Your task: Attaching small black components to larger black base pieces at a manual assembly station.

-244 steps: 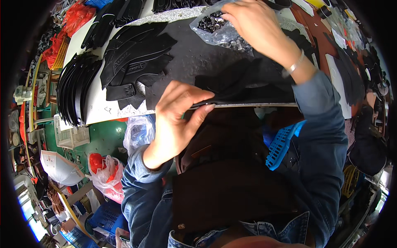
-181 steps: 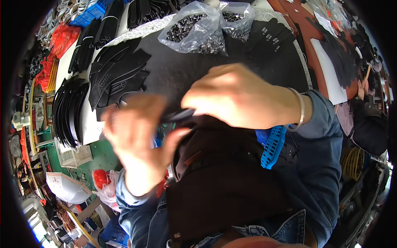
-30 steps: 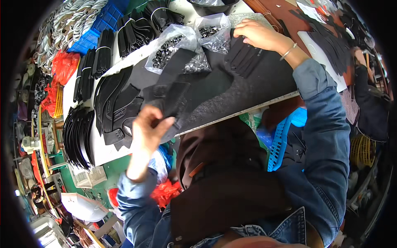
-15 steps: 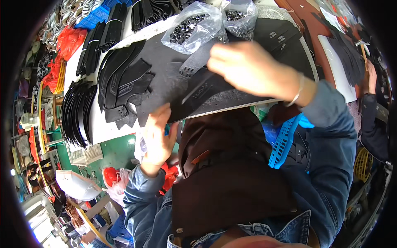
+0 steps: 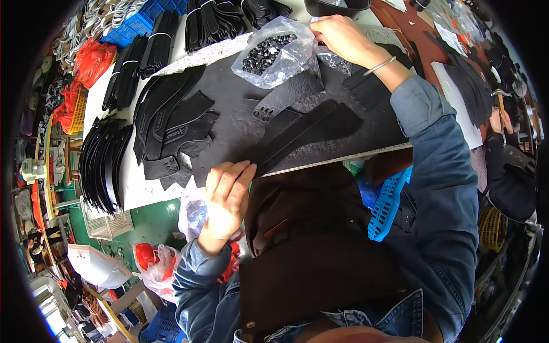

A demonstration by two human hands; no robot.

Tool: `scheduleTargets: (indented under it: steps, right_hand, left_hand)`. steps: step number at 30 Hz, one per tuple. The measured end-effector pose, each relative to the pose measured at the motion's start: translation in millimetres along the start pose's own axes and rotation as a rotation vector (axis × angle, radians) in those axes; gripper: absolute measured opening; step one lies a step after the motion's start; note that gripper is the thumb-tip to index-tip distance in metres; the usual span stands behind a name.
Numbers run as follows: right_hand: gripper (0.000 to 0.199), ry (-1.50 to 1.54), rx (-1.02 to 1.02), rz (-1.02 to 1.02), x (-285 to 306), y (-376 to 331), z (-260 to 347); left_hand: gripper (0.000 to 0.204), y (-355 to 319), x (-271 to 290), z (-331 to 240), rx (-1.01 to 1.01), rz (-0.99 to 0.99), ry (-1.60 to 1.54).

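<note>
My left hand [image 5: 226, 197] is at the near edge of the black work mat [image 5: 229, 128], its fingers closed on the near end of a long black leather strap [image 5: 297, 134] that slants away to the right. My right hand [image 5: 346, 39] is stretched to the back, over a clear plastic bag of small dark pieces [image 5: 334, 62]. Its fingers are pinched together, and what they hold is hidden. Left of it stands a larger open plastic bag of shiny black pieces [image 5: 269, 54]. A leather piece with small studs [image 5: 286, 98] lies in front of that bag.
Overlapping black leather pieces [image 5: 171, 123] lie on the left, beside a bundle of thin black straps [image 5: 103, 163]. Tied strap bundles [image 5: 214, 26] and a black bin [image 5: 337, 8] line the back. A blue basket [image 5: 389, 206] is below the table edge. Another person's hands [image 5: 500, 121] show far right.
My right hand has gone from above the mat's middle back to the bags. My left hand has come down onto the strap, which now lies with its plain side up.
</note>
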State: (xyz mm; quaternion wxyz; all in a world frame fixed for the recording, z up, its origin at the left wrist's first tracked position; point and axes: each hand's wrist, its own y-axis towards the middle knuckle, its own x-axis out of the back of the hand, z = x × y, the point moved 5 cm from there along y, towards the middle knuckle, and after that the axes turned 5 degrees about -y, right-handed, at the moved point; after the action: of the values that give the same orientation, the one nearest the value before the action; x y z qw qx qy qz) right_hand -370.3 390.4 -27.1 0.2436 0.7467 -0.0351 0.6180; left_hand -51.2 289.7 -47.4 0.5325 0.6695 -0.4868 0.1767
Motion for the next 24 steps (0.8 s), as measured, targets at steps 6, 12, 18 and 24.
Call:
scheduleTargets:
  steps: [6, 12, 18, 24]
  right_hand:
    - [0.006, 0.237, -0.036, -0.213, 25, -5, 8]
    - [0.010, 0.935, 0.077, -0.177, 90, -49, 135]
    - [0.012, 0.905, 0.173, -0.206, 88, -65, 169]
    - [0.021, 0.696, 0.152, -0.413, 93, -65, 172]
  left_hand:
    - [0.034, 5, 14, -4, 0.120, -0.025, -0.057]
    - [0.017, 17, 20, 10, 0.604, -0.210, -0.677]
    - [0.015, 27, 19, 0, 0.626, -0.259, -0.951]
    - [0.024, 26, 21, -4, 0.584, -0.274, -0.966]
